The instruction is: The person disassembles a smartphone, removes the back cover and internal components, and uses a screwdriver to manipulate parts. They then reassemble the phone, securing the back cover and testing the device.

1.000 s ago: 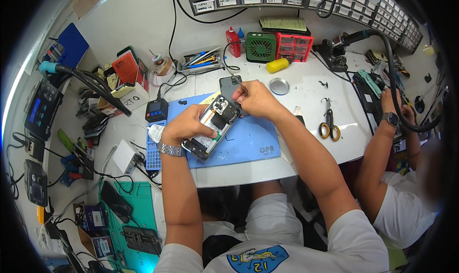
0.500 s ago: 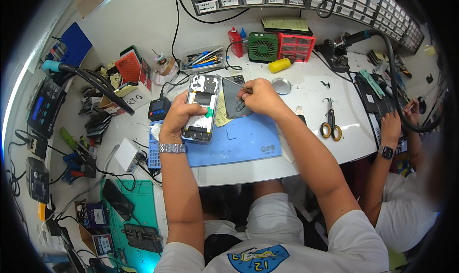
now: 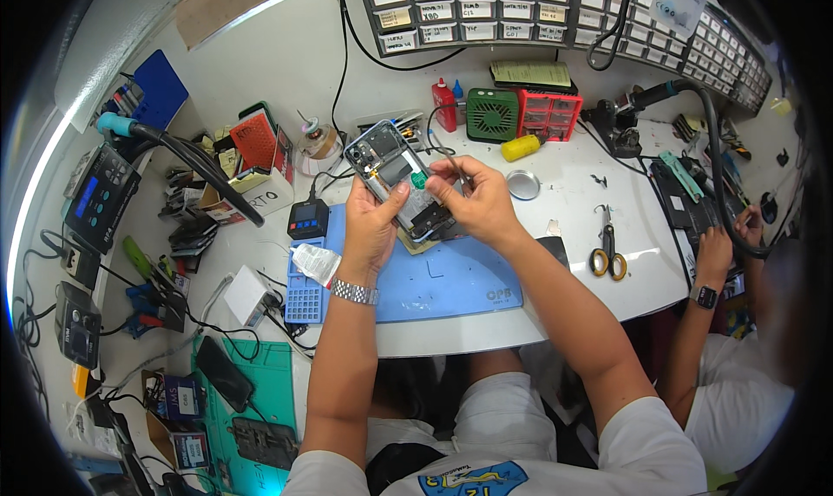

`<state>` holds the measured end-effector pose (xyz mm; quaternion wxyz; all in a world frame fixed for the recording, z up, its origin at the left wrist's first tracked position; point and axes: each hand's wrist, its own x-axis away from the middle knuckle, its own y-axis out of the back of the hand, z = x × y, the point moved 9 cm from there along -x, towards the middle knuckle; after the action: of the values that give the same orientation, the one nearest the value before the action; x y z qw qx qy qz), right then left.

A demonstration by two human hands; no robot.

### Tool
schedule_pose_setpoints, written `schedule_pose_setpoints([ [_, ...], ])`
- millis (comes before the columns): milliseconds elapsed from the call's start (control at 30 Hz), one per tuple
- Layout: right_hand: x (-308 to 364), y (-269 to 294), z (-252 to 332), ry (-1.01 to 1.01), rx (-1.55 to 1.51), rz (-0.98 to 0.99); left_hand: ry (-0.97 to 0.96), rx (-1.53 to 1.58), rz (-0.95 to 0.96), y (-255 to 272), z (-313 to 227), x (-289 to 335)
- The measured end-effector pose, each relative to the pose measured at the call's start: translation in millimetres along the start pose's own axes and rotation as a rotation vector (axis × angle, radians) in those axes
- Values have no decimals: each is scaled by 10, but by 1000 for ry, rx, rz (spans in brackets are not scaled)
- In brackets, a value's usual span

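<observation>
Phone, its inner parts bare, is tilted in the air above a blue mat, between the person's 2 hands. The left hand grasps its left edge, thumb across the front; a metal watch circles that wrist. The right hand grips a slim tool, its thumb close to a green tab on the phone. Just beside the left wrist lies a white tube, with a small black box behind it. To the right on the white worktop are scissors and a round metal lid. Farther back, a yellow bottle lies in front of a green fan and a red drawer box. At the far right, a co-worker's hand rests near a dark mat.
</observation>
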<state>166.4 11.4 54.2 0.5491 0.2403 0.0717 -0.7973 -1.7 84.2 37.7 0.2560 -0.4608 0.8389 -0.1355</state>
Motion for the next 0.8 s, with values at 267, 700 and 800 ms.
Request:
schedule_pose_setpoints([
  [267,153,-170,303,108,252,64,177,43,26,-6,54,19],
  [700,174,-209,74,-401,-332,376,287,-184,72,-117,-97,106],
  [800,180,-203,42,-419,-361,383,271,-219,74,-77,-77,94],
])
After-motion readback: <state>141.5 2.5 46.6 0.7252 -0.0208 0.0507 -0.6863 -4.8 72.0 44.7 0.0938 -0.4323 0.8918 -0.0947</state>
